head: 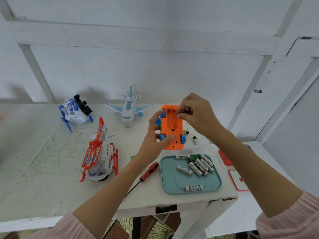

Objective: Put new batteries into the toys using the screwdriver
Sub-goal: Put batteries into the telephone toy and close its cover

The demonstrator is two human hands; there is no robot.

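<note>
My left hand (156, 135) holds an orange toy car (172, 128) with blue wheels upside down above the table, its battery compartment uncovered. My right hand (196, 114) pinches a dark battery (183, 111) at the compartment's upper right edge. A red-handled screwdriver (148, 171) lies on the table beside my left forearm. A teal tray (174, 185) holds several loose batteries (198, 165). Two more batteries (195, 140) lie on the table behind the car.
A red and white toy helicopter (100, 152) lies on the left, a blue and white one (76, 112) at the back left, a white toy airplane (128, 109) at the back centre. Red-edged items (238, 180) sit right of the tray. The table's front edge (189, 203) is chipped.
</note>
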